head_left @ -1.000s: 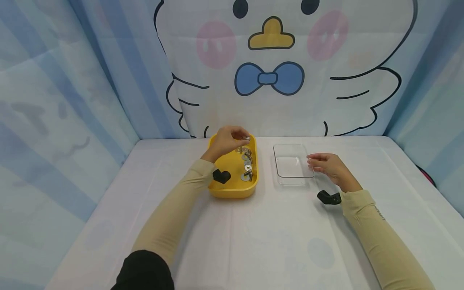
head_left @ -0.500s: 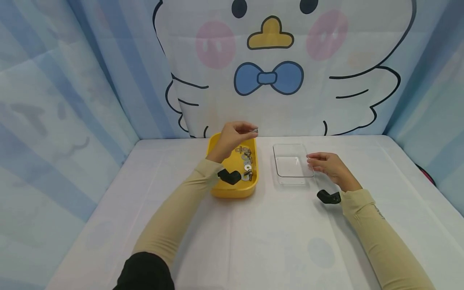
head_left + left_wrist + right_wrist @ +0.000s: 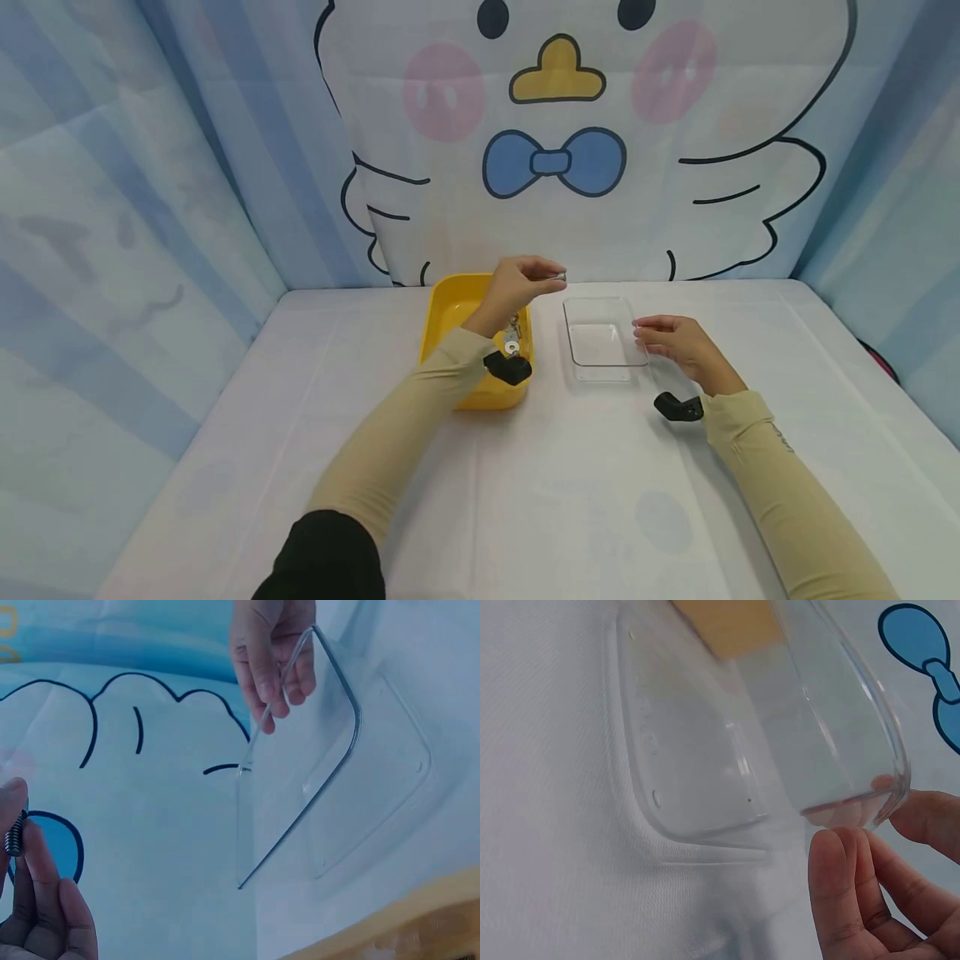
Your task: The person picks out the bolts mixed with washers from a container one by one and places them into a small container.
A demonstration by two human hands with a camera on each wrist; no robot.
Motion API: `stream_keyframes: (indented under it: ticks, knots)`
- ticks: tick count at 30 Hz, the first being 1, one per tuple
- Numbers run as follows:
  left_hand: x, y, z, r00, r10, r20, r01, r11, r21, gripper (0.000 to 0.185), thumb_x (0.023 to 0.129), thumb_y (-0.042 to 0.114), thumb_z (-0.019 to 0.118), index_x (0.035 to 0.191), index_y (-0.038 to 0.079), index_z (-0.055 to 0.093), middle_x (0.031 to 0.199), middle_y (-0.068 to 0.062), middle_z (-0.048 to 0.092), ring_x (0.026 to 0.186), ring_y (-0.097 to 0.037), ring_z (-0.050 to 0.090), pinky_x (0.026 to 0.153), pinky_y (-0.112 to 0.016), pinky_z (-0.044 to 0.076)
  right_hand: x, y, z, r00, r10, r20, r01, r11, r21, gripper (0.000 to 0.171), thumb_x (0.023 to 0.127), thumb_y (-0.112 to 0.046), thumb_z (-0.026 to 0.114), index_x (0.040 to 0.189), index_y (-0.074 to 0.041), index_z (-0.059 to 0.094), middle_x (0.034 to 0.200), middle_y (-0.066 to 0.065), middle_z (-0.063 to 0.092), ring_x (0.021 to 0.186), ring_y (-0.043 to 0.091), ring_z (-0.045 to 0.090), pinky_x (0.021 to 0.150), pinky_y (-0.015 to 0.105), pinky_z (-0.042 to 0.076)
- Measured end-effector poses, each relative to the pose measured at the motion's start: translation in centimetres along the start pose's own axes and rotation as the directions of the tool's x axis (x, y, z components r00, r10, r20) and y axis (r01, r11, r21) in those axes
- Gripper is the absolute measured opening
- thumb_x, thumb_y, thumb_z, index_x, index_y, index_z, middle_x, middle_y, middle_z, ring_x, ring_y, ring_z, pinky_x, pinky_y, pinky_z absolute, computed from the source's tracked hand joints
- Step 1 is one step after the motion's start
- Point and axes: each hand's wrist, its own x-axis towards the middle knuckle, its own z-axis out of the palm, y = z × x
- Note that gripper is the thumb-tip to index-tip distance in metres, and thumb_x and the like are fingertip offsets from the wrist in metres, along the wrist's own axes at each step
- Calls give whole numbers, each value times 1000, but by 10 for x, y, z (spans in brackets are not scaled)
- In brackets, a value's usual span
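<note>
In the head view my left hand is up over the far right part of the yellow tray, its fingertips past the tray's right edge. Between thumb and fingertips it pinches a small metal screw, whose thread shows in the left wrist view. A clear plastic box stands upright on the table to the tray's right. My right hand holds that box at its right side, thumb and fingers on either side of the wall. Washers and other small metal parts lie in the tray, partly hidden by my left forearm.
The white-covered table ends at a printed curtain right behind the tray and box. Black wrist cameras sit on both wrists.
My left hand has moved right with the screw, from over the tray toward the clear box. My right hand and the box have stayed in place.
</note>
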Motion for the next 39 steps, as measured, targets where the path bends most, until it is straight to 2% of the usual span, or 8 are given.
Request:
stream_keyframes:
  ticks: [6, 14, 20, 22, 25, 27, 29, 39]
  knots:
    - [9, -4, 20, 1000, -8, 23, 8, 1000, 5, 25, 81, 15, 73, 105, 8, 71, 105, -8, 69, 90, -13, 61, 84, -20, 53, 0, 2, 1, 1000, 19, -5, -19, 999, -37, 58, 93, -24, 60, 138, 4, 38, 118, 0, 52, 84, -5, 55, 80, 9, 51]
    - [23, -14, 49, 998, -67, 7, 67, 997, 38, 19, 80, 15, 74, 98, 11, 73, 98, -4, 71, 84, -11, 61, 81, -20, 54, 2, 4, -1, 1000, -8, -3, 8, 1000, 3, 58, 91, -23, 62, 136, 7, 40, 97, -17, 54, 82, -6, 57, 78, 9, 51]
    - [28, -22, 65, 995, -101, -10, 102, 991, 85, 17, 80, 14, 75, 96, 11, 74, 95, -5, 71, 82, -10, 61, 76, -18, 52, 3, 4, 1, 1000, 9, -20, -9, 1000, -14, 57, 92, -24, 61, 136, 5, 41, 100, -13, 55, 81, -6, 57, 77, 8, 51]
    - [29, -25, 69, 996, -89, -18, 90, 992, 88, 17, 79, 13, 75, 96, 9, 74, 95, -6, 72, 81, -10, 61, 74, -18, 51, 4, 3, 1, 1000, 13, -26, -13, 1000, -23, 56, 93, -24, 60, 137, 4, 41, 111, -3, 57, 81, -6, 57, 77, 8, 51]
    - [29, -27, 73, 997, -76, -28, 78, 992, 100, 17, 79, 11, 75, 95, 8, 74, 94, -8, 72, 81, -10, 62, 72, -17, 50, 4, 2, 1, 999, 16, -30, -16, 1000, -25, 55, 93, -24, 59, 137, 4, 41, 113, 0, 56, 81, -6, 57, 78, 9, 52]
    - [30, -29, 75, 997, -72, -32, 76, 991, 114, 17, 79, 11, 75, 95, 8, 74, 93, -8, 72, 81, -12, 62, 71, -17, 49, 5, 2, 1, 999, 15, -30, -16, 1000, -22, 55, 93, -23, 59, 137, 4, 41, 111, -2, 56, 80, -6, 57, 78, 9, 52]
    - [30, -30, 77, 997, -72, -34, 76, 989, 130, 16, 78, 10, 76, 94, 7, 74, 92, -8, 72, 81, -13, 63, 69, -16, 49, 5, 2, 0, 999, 16, -30, -16, 1000, -18, 56, 93, -24, 60, 137, 4, 41, 102, -10, 54, 80, -5, 57, 78, 9, 52]
    - [29, -33, 84, 997, -34, -72, 54, 951, 305, 11, 77, 11, 77, 87, 8, 75, 83, -6, 73, 71, -10, 61, 60, -13, 43, 6, 4, -1, 1000, 2, -20, -2, 1000, -17, 54, 93, -23, 59, 136, 5, 42, 94, -17, 55, 81, -5, 58, 77, 9, 52]
